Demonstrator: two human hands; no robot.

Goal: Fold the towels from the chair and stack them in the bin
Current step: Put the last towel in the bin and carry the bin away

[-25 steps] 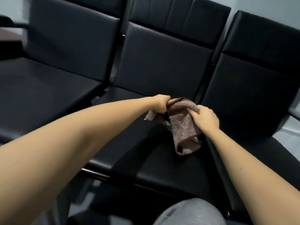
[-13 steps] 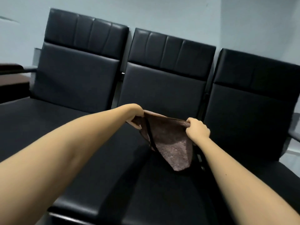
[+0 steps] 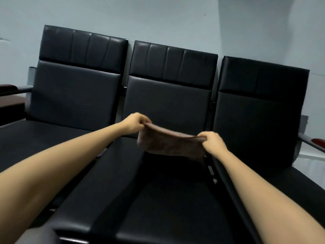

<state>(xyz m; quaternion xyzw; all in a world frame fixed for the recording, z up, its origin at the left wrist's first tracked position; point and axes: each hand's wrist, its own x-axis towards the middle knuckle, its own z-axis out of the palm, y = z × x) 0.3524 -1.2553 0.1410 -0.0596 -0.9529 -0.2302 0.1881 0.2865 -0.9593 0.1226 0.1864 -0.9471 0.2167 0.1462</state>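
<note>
Head view showed a brown towel [image 3: 171, 144] near the middle of the frame. The left hand [image 3: 136, 123] and right hand [image 3: 212, 140] pinched its top corners above the middle chair [image 3: 168, 95].

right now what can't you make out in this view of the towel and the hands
- bin: nowhere in the head view, outside the frame
- towel: head view, blurred, so its fold count is unreadable
- left hand and right hand: head view, fingertips partly hidden by the towel edge they pinch
- armrest: head view, cut off by the right edge
</note>
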